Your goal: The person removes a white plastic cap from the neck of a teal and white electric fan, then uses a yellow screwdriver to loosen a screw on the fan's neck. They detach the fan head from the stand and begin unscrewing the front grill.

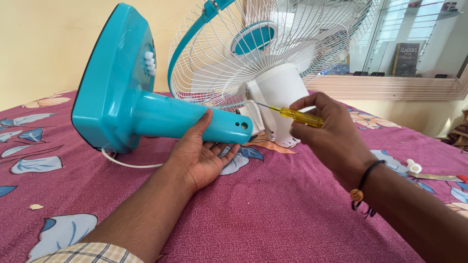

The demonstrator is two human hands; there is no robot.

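Holding a yellow-handled screwdriver (297, 115), your right hand (325, 134) has its grip closed round the handle, the thin shaft pointing left toward the white hinge bracket (251, 114) where the motor housing (280, 92) meets the stand. Your left hand (202, 153) lies palm-up just left of and below that tip, fingers curled under the teal stand column (185, 119), a loose cradling grip that appears to steady the fan lying on its side. Beyond it, the teal base (114, 73) stands on edge and the wire guard (273, 44) rises behind. All of it lies on the maroon floral bedsheet (253, 214); a white cord (126, 163) trails beneath the column.
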